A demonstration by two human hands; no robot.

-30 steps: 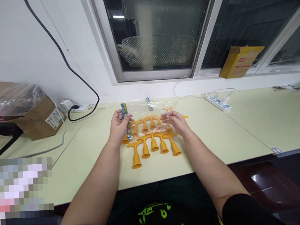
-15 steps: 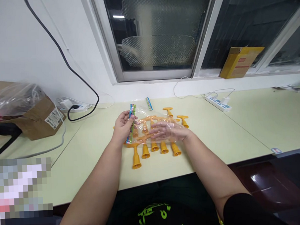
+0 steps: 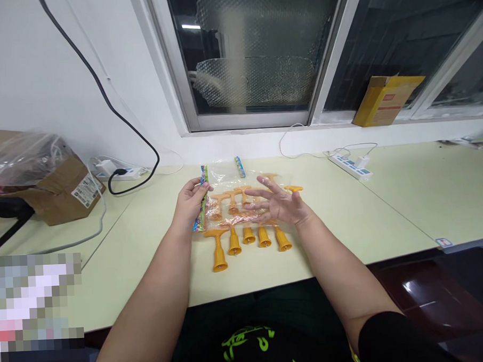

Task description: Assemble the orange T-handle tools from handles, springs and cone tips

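My left hand (image 3: 191,202) pinches the printed blue-green header of a clear plastic bag (image 3: 225,173). The bag stretches out flat to the right, above several yellow-orange plastic bell-shaped pieces with T handles (image 3: 219,251). My right hand (image 3: 280,203) is at the bag's other end, fingers spread apart with nothing gripped. Whether those fingers are inside the film or just behind it I cannot tell. Through the film, more of the yellow pieces show, partly blurred by glare. A second printed strip (image 3: 240,167) lies on the table behind the bag.
Along the wall stand power strips (image 3: 351,166) with cords, and a black cable (image 3: 110,104) hangs at left. A cardboard box (image 3: 63,189) with plastic wrap sits on the left of the table (image 3: 150,281). On the sill leans a yellow carton (image 3: 388,101).
My left hand and the bag's header have shifted slightly left. My right fingers have spread apart and turned upward, and the bag now lies lower and flatter over the yellow pieces.
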